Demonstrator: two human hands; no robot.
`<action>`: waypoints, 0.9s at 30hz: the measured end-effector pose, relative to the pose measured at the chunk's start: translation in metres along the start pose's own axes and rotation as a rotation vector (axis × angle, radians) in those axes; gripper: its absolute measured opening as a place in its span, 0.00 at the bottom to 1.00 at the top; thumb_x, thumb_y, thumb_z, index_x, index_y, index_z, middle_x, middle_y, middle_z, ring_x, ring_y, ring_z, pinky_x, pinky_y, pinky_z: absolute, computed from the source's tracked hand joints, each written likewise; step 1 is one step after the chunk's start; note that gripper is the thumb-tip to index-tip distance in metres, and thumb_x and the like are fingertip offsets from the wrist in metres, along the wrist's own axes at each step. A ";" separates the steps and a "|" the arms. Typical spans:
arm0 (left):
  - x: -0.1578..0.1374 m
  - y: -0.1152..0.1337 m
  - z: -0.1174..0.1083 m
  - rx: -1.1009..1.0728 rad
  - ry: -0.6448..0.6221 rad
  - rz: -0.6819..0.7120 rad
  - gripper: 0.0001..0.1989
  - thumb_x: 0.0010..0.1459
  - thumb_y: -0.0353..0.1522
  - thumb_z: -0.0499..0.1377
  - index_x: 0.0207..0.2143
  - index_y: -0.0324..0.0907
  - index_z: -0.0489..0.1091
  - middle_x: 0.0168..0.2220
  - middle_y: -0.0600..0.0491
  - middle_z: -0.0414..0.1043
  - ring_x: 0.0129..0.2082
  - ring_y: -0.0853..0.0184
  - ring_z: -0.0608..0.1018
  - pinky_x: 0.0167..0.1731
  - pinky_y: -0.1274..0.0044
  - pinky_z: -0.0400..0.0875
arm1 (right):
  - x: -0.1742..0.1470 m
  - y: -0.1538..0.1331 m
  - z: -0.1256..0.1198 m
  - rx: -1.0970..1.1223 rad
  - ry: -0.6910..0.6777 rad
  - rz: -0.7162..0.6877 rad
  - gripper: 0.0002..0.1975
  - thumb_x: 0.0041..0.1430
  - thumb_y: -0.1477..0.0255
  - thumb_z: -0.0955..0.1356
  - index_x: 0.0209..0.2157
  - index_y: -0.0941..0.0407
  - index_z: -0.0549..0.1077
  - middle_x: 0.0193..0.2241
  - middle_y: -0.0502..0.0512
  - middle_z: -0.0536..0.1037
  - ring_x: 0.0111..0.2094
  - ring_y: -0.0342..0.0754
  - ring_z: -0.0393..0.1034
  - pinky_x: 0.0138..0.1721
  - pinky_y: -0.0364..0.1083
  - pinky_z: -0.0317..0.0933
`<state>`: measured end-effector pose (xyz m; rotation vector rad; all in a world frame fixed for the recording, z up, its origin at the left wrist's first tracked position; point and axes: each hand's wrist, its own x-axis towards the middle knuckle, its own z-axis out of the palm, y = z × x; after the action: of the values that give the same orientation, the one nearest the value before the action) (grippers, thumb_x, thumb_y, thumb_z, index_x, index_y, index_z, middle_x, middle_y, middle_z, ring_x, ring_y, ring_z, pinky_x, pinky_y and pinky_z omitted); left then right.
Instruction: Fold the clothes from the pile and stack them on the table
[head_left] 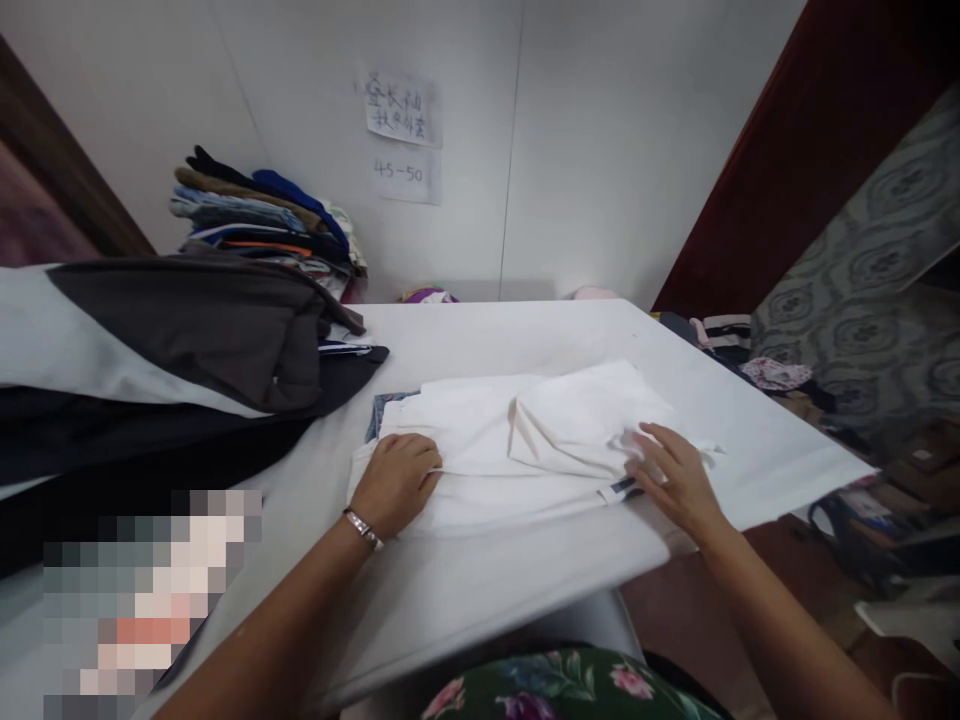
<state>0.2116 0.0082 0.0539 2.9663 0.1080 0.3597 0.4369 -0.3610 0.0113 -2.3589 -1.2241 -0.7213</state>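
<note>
A white garment (480,425), folded over with a raised crease near its middle, lies on the white table. It may be trousers, but its full shape is hidden by the folding. At its left end my left hand (397,480), with a bracelet at the wrist, presses on the cloth with fingers bent around a bit of it. My right hand (671,480) is at the garment's right end, slightly blurred, its fingers apart and touching the cloth's edge. Close to the right fingers, a small dark-and-white label (616,491) shows. Blue patterned cloth (381,408) peeks out from under the white one.
Dark and grey garments (217,340) are heaped on the left, with a stack of folded clothes (262,215) behind. Handwritten paper signs (403,110) hang on the wall. The white table's (525,335) corner juts out at right, with more clothes (780,373) beyond.
</note>
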 end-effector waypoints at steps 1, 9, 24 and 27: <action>0.000 0.001 0.000 0.001 0.004 0.003 0.09 0.60 0.30 0.51 0.33 0.43 0.72 0.41 0.49 0.75 0.44 0.60 0.74 0.48 0.64 0.61 | 0.010 -0.004 0.003 0.004 -0.056 -0.052 0.21 0.60 0.62 0.66 0.54 0.52 0.70 0.57 0.61 0.69 0.60 0.59 0.60 0.57 0.59 0.56; -0.002 0.002 -0.003 0.026 -0.031 0.001 0.08 0.61 0.32 0.53 0.31 0.42 0.70 0.37 0.50 0.74 0.42 0.60 0.73 0.44 0.65 0.62 | 0.038 -0.015 0.036 0.201 -0.225 0.021 0.16 0.63 0.69 0.60 0.42 0.53 0.78 0.45 0.58 0.79 0.47 0.52 0.73 0.48 0.53 0.67; 0.045 -0.034 -0.030 -0.145 0.147 -0.362 0.13 0.61 0.37 0.51 0.38 0.43 0.74 0.42 0.50 0.77 0.40 0.63 0.76 0.43 0.73 0.67 | 0.111 -0.066 0.030 0.490 -0.243 0.026 0.16 0.63 0.60 0.63 0.45 0.50 0.76 0.53 0.57 0.73 0.54 0.56 0.67 0.26 0.45 0.70; 0.081 -0.049 -0.032 -0.034 -0.029 -0.533 0.18 0.63 0.38 0.47 0.45 0.44 0.73 0.50 0.48 0.74 0.49 0.61 0.74 0.47 0.72 0.65 | 0.134 -0.071 0.057 0.366 -0.278 -0.098 0.17 0.63 0.62 0.63 0.50 0.51 0.74 0.57 0.58 0.70 0.60 0.57 0.60 0.48 0.55 0.68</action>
<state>0.2794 0.0687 0.0951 2.7591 0.8525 0.2403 0.4585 -0.2060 0.0538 -2.1505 -1.4520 -0.1738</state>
